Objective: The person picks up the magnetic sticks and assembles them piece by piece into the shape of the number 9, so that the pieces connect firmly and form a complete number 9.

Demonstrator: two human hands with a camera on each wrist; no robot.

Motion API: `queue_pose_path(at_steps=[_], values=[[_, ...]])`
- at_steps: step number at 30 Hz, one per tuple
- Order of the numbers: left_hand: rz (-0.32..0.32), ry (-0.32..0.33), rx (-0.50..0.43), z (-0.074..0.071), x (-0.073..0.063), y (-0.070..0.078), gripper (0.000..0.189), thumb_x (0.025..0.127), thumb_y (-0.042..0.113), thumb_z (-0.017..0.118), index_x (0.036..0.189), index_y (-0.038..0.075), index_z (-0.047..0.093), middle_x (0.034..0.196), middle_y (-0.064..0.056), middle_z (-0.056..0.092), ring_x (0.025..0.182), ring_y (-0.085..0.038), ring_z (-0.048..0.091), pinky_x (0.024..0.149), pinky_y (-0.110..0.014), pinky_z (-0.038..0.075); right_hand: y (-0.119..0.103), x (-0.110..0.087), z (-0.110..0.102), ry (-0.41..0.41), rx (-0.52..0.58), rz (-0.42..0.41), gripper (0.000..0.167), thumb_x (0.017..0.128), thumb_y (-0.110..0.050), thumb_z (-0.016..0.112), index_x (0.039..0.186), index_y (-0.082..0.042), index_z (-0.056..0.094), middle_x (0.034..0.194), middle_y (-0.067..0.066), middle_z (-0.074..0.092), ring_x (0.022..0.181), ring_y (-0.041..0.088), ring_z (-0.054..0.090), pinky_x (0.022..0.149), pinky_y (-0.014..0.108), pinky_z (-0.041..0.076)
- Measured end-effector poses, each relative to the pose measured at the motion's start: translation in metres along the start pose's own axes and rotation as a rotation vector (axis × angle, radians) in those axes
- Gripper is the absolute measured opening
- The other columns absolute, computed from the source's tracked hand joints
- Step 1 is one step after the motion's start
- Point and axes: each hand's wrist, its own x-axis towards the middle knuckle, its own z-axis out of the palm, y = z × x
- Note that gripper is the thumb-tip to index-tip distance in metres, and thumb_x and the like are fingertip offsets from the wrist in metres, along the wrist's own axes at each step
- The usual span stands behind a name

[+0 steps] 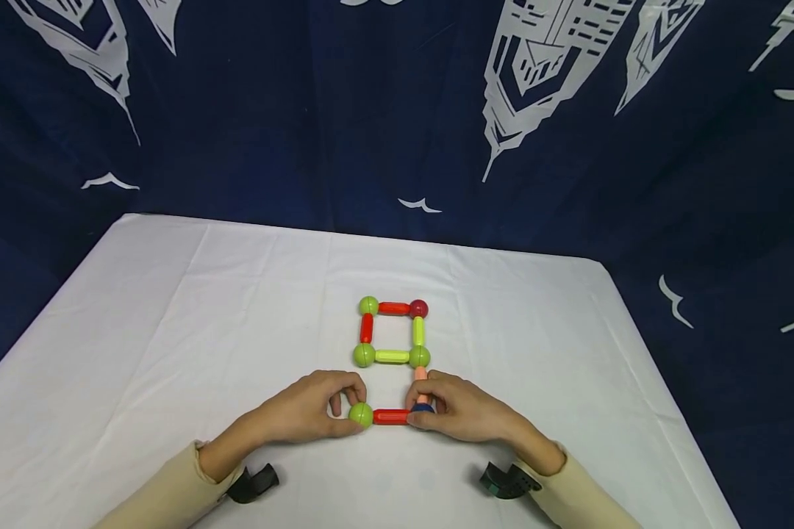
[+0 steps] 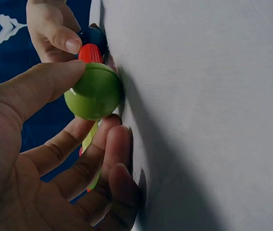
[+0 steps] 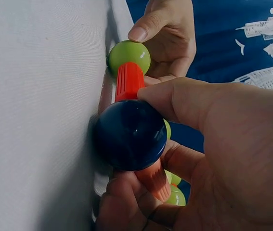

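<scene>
My left hand (image 1: 314, 408) pinches a green ball (image 1: 360, 414) between thumb and fingers, low at the white cloth. From that ball a red rod (image 1: 390, 417) runs right to a dark blue ball (image 3: 131, 134). My right hand (image 1: 466, 408) grips around the blue ball, its thumb by the red rod and its fingers at an orange rod (image 3: 154, 180). The orange rod leads up to a green corner ball (image 1: 420, 357) of a square of balls and rods. That square has yellow-green rods (image 1: 392, 357) below and at right, red rods (image 1: 394, 308) above and at left, and a dark red ball (image 1: 419, 308).
White cloth (image 1: 238, 294) covers the table, with a dark blue printed curtain (image 1: 271, 132) behind its far edge. Both forearms wear beige sleeves, and a black wrist device (image 1: 253, 483) sits under the left wrist, another (image 1: 508, 481) under the right.
</scene>
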Motion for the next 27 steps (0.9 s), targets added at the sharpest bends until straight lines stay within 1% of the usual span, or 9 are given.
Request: queue_pose_path(at_steps=[4, 6, 8, 11, 15, 18, 22, 24, 27], values=[[-0.001, 0.026, 0.005, -0.002, 0.002, -0.004, 0.025, 0.087, 0.029, 0.079, 0.103, 0.018, 0.064, 0.093, 0.008, 0.063, 0.076, -0.006, 0.059, 0.07, -0.024, 0.048, 0.002, 0.001, -0.001, -0.022, 0.037, -0.005, 0.02, 0.094, -0.037, 0.069, 0.109, -0.023, 0.066, 0.087, -0.007, 0.053, 0.069, 0.004, 0.048, 0.062, 0.02, 0.04], [0.011, 0.068, 0.011, -0.005, 0.004, -0.008, 0.026, 0.09, 0.029, 0.076, 0.108, 0.014, 0.064, 0.094, 0.007, 0.064, 0.075, -0.005, 0.06, 0.07, -0.024, 0.049, 0.003, 0.002, -0.002, -0.03, 0.064, -0.005, 0.027, 0.095, -0.036, 0.068, 0.117, -0.021, 0.064, 0.088, -0.006, 0.054, 0.07, 0.005, 0.049, 0.063, 0.021, 0.042], [0.029, 0.121, 0.018, -0.009, 0.009, -0.012, 0.023, 0.094, 0.025, 0.072, 0.111, 0.011, 0.064, 0.095, 0.005, 0.064, 0.074, -0.005, 0.06, 0.069, -0.023, 0.049, 0.004, 0.002, -0.003, -0.029, 0.098, -0.001, 0.032, 0.096, -0.036, 0.068, 0.123, -0.019, 0.062, 0.089, -0.005, 0.055, 0.071, 0.007, 0.051, 0.064, 0.022, 0.044], [0.041, 0.17, 0.028, -0.014, 0.019, -0.017, 0.017, 0.096, 0.017, 0.067, 0.112, 0.011, 0.064, 0.095, 0.004, 0.064, 0.074, -0.007, 0.059, 0.069, -0.023, 0.048, 0.006, 0.003, -0.004, 0.0, 0.109, 0.016, 0.032, 0.096, -0.034, 0.068, 0.123, -0.019, 0.061, 0.088, -0.005, 0.055, 0.07, 0.008, 0.052, 0.064, 0.022, 0.046], [0.03, 0.174, 0.014, -0.019, 0.031, -0.018, 0.015, 0.096, 0.014, 0.066, 0.11, 0.01, 0.065, 0.095, 0.003, 0.064, 0.074, -0.01, 0.058, 0.069, -0.023, 0.047, 0.008, 0.007, -0.006, 0.047, 0.08, 0.011, 0.029, 0.096, -0.03, 0.069, 0.122, -0.018, 0.061, 0.086, -0.006, 0.054, 0.068, 0.008, 0.052, 0.064, 0.022, 0.045], [0.025, 0.17, 0.008, -0.021, 0.037, -0.017, 0.015, 0.096, 0.013, 0.066, 0.11, 0.007, 0.064, 0.095, 0.001, 0.065, 0.074, -0.011, 0.057, 0.069, -0.023, 0.047, 0.009, 0.011, -0.009, 0.06, 0.046, -0.006, 0.029, 0.096, -0.027, 0.068, 0.122, -0.016, 0.062, 0.085, -0.005, 0.053, 0.066, 0.008, 0.05, 0.063, 0.022, 0.044], [0.028, 0.188, 0.023, -0.024, 0.041, -0.016, 0.017, 0.095, 0.012, 0.067, 0.111, 0.006, 0.064, 0.097, -0.002, 0.064, 0.074, -0.012, 0.057, 0.07, -0.023, 0.047, 0.009, 0.016, -0.013, 0.055, 0.021, 0.003, 0.03, 0.096, -0.026, 0.067, 0.123, -0.016, 0.061, 0.086, -0.005, 0.053, 0.066, 0.009, 0.047, 0.063, 0.022, 0.042], [0.019, 0.223, 0.043, -0.026, 0.042, -0.015, 0.02, 0.094, 0.011, 0.068, 0.114, 0.007, 0.065, 0.101, -0.005, 0.063, 0.075, -0.012, 0.056, 0.07, -0.024, 0.047, 0.01, 0.018, -0.015, 0.048, 0.021, 0.006, 0.031, 0.096, -0.026, 0.067, 0.124, -0.016, 0.061, 0.088, -0.004, 0.053, 0.068, 0.01, 0.048, 0.064, 0.023, 0.042], [-0.014, 0.27, 0.071, -0.028, 0.043, -0.015, 0.027, 0.093, 0.011, 0.068, 0.12, 0.011, 0.065, 0.107, -0.008, 0.063, 0.078, -0.012, 0.055, 0.07, -0.026, 0.047, 0.01, 0.019, -0.017, 0.038, 0.035, 0.014, 0.034, 0.096, -0.027, 0.067, 0.128, -0.016, 0.06, 0.087, -0.004, 0.053, 0.069, 0.01, 0.049, 0.064, 0.023, 0.043]])
